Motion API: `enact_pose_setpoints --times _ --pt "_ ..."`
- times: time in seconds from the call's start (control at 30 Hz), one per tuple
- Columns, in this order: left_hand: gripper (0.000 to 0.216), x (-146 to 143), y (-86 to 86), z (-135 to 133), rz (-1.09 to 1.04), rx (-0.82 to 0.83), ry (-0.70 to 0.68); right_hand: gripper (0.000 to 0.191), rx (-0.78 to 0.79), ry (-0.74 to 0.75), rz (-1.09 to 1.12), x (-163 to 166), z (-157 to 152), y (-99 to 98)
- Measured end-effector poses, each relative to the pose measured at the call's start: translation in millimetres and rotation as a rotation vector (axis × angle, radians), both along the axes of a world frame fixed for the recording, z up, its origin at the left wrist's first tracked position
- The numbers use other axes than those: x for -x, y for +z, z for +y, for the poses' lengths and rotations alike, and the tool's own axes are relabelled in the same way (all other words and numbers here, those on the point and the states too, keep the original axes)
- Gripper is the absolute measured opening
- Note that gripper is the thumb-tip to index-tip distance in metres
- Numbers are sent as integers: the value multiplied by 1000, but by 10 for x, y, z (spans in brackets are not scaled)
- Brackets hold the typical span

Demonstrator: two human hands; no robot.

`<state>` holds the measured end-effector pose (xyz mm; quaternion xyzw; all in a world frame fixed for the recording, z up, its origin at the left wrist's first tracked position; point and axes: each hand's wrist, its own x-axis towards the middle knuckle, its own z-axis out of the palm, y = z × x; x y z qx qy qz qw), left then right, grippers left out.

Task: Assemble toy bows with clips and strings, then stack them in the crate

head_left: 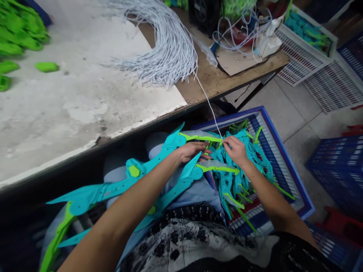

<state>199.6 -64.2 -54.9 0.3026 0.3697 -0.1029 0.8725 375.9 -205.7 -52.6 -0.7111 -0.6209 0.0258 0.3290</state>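
My left hand [191, 151] rests closed on a teal plastic toy bow [159, 160] with lime-green tips, lying across my lap. My right hand [236, 150] pinches the end of a thin white string [207, 99] at the bow's lime-green tip [200, 136]. The string runs up to a bundle of white strings [167, 45] on the table. A second teal bow piece [93, 194] lies under my left forearm.
A blue crate [286, 166] on the floor to my right holds several teal and green bows. Green plastic parts [17, 34] lie at the table's far left. White baskets [317, 56] and more blue crates [337, 170] stand on the floor at the right.
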Motion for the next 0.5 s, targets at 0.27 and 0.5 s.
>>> enact_pose_setpoints --times 0.27,0.5 --pt "9 -408 -323 -107 -157 28 -52 12 3 -113 304 85 -14 -203" --pt "17 -464 -281 -123 -91 -98 -60 16 38 -91 333 141 -7 -253"
